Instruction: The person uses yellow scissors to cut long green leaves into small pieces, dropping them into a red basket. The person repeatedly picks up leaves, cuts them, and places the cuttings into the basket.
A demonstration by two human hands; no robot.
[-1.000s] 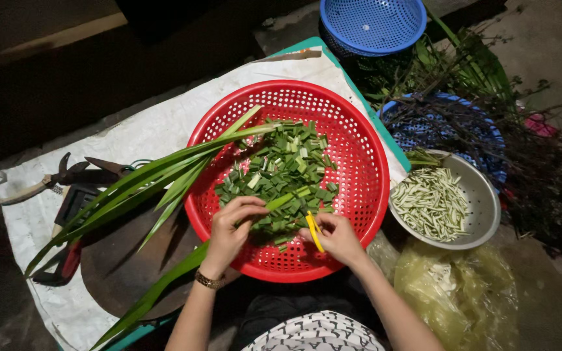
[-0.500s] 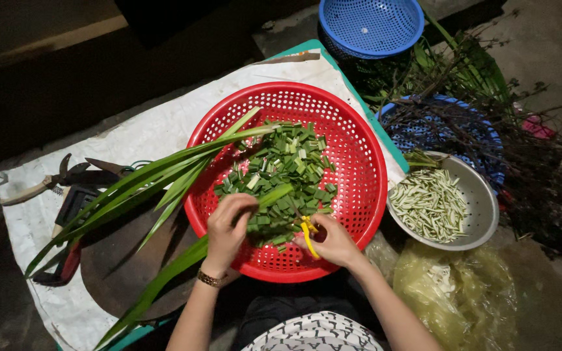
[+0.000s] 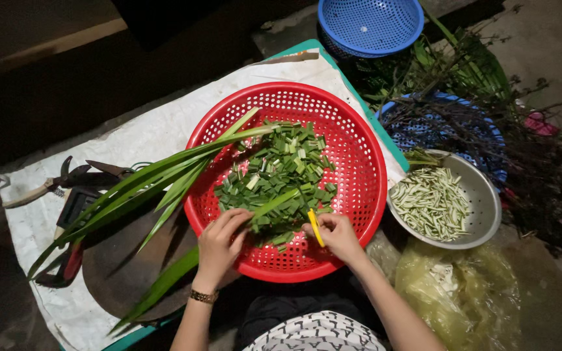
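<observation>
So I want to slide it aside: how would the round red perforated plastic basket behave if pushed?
The round red perforated plastic basket probably slides lightly; it looks thin. Its heap of chopped green leaf pieces may shift. The long green leaves draped over its rim would likely drag along.

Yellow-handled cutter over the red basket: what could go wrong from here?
The left hand pinches the long leaf close to the yellow-handled cutter in the right hand; fingers could get nicked. Cut pieces might scatter over the red basket rim.
</observation>
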